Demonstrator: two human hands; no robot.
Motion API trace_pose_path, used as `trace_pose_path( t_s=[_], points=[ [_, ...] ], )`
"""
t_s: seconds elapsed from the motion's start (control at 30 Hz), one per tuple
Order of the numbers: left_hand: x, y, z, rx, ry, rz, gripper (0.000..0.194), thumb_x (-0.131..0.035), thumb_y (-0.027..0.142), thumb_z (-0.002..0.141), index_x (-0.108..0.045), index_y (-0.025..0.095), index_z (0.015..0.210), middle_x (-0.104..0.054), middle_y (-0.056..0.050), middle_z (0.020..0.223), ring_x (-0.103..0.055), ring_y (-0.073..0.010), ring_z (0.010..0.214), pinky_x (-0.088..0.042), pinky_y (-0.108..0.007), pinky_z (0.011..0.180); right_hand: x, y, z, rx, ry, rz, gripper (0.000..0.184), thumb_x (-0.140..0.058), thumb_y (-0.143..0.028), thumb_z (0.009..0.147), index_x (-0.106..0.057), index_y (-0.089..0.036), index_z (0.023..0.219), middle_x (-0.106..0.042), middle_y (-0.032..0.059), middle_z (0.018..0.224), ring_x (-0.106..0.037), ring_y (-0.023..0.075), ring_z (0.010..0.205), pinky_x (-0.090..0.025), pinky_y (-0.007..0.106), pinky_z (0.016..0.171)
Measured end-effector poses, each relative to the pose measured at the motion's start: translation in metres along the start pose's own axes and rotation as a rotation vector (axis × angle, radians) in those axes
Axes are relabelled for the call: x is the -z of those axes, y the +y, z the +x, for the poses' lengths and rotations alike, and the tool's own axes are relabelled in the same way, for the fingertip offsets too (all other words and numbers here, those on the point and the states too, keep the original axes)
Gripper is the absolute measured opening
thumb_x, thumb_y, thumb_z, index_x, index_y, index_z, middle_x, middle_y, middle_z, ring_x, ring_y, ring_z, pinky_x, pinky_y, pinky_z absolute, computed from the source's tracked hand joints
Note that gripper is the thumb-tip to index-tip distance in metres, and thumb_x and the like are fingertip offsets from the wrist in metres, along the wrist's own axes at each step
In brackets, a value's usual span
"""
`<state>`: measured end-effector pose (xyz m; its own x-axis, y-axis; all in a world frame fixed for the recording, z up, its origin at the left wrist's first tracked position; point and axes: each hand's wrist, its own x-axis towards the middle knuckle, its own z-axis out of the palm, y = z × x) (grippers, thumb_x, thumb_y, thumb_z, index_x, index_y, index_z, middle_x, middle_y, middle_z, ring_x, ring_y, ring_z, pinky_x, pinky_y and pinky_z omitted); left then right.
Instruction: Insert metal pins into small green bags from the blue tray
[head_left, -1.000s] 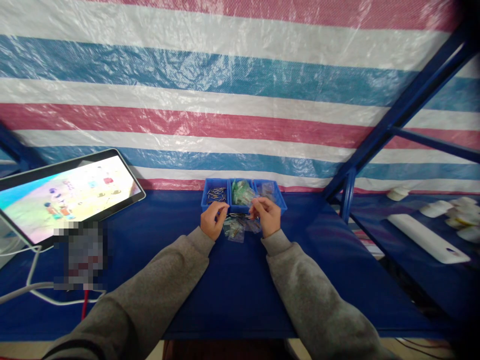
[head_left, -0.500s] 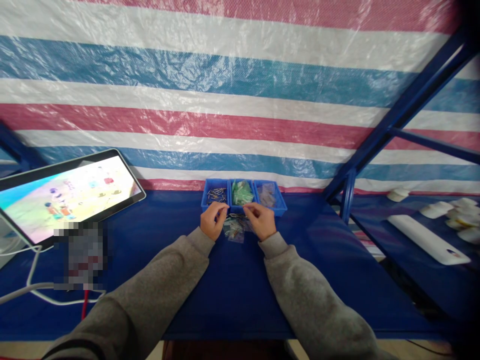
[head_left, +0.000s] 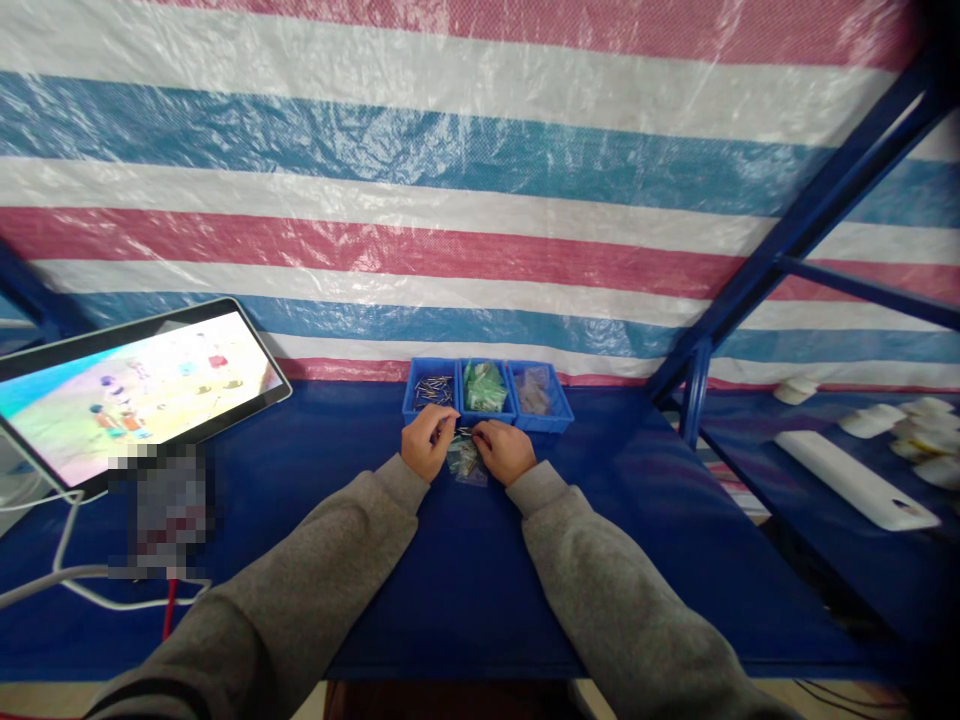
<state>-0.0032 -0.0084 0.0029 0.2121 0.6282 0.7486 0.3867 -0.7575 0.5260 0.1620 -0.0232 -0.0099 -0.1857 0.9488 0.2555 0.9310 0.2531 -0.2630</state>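
My left hand (head_left: 426,440) is just in front of the left blue bin, thumb and forefinger pinched together. Whatever those fingertips hold is too small to make out. My right hand (head_left: 506,450) reaches in from the other side, its fingers closed and low over a small pile of clear plastic bags (head_left: 469,468) with little metal pieces in them. Its fingertips touch or nearly touch the pile, and what they grip is hidden. Behind the hands stand a bin of screw-like metal pieces (head_left: 433,390), a bin of green plastic bags (head_left: 484,386) and a bin of clear bags (head_left: 533,392).
A tablet-like screen (head_left: 142,395) leans at the left of the blue table (head_left: 465,600), with white cables (head_left: 71,560) and a blurred-out object (head_left: 171,512) beside it. A blue metal frame (head_left: 697,390) rises at the right. Beyond it lie a white oblong object (head_left: 855,478) and several white rolls.
My right hand has moved left and down from in front of the bins to the pile. A clear bag at its fingertips earlier no longer shows there. My left hand has stayed still.
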Motion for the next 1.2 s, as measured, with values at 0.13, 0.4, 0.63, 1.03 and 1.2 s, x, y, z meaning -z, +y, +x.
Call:
trace_pose_path(
  t_s=[0.13, 0.4, 0.63, 1.03, 1.2],
  points=[
    [0.000, 0.000, 0.000, 0.001, 0.001, 0.003, 0.019, -0.045, 0.026, 0.088, -0.060, 0.015, 0.089, -0.060, -0.004, 0.079, -0.051, -0.0094, 0.059, -0.044, -0.022, 0.058, 0.002, -0.001, 0.001, 0.016, -0.016, -0.032, 0.017, -0.043, -0.027, 0.088, -0.060, -0.024, 0.091, -0.065, 0.0018, 0.087, -0.060, 0.0149, 0.084, -0.037, 0.023, 0.066],
    [0.000, 0.000, 0.000, 0.005, 0.004, -0.013, 0.020, -0.044, 0.028, 0.088, -0.060, 0.015, 0.089, -0.060, -0.005, 0.081, -0.052, -0.0098, 0.059, -0.044, -0.023, 0.057, 0.002, -0.001, 0.003, 0.056, -0.040, -0.050, 0.013, -0.045, -0.027, 0.088, -0.057, -0.024, 0.089, -0.066, 0.0019, 0.087, -0.061, 0.0157, 0.082, -0.035, 0.023, 0.061],
    [0.000, -0.002, 0.000, -0.002, 0.014, -0.011, 0.017, -0.046, 0.024, 0.088, -0.060, 0.015, 0.089, -0.060, -0.005, 0.083, -0.054, -0.0101, 0.063, -0.045, -0.022, 0.057, 0.005, -0.004, 0.001, 0.117, 0.062, 0.034, 0.017, -0.040, -0.027, 0.091, -0.056, -0.021, 0.091, -0.065, 0.0031, 0.087, -0.060, 0.0152, 0.083, -0.038, 0.022, 0.067],
    [0.001, 0.000, 0.001, 0.038, 0.037, -0.040, 0.023, -0.046, 0.027, 0.088, -0.058, 0.015, 0.104, -0.059, -0.008, 0.093, -0.055, -0.0097, 0.068, -0.047, -0.019, 0.054, 0.011, -0.006, -0.003, 0.068, 0.240, 0.358, 0.018, -0.041, -0.029, 0.090, -0.057, -0.020, 0.092, -0.065, 0.0031, 0.076, -0.061, 0.0158, 0.069, -0.041, 0.023, 0.064],
    [-0.001, -0.006, 0.000, -0.008, -0.025, -0.029, 0.022, -0.051, 0.028, 0.086, -0.061, 0.017, 0.103, -0.061, -0.007, 0.096, -0.056, -0.0093, 0.067, -0.048, -0.019, 0.053, 0.014, -0.007, -0.002, 0.038, 0.305, 0.633, 0.020, -0.048, -0.034, 0.087, -0.062, -0.020, 0.082, -0.061, -0.0004, 0.060, -0.059, 0.0139, 0.057, -0.043, 0.024, 0.062]
  ],
)
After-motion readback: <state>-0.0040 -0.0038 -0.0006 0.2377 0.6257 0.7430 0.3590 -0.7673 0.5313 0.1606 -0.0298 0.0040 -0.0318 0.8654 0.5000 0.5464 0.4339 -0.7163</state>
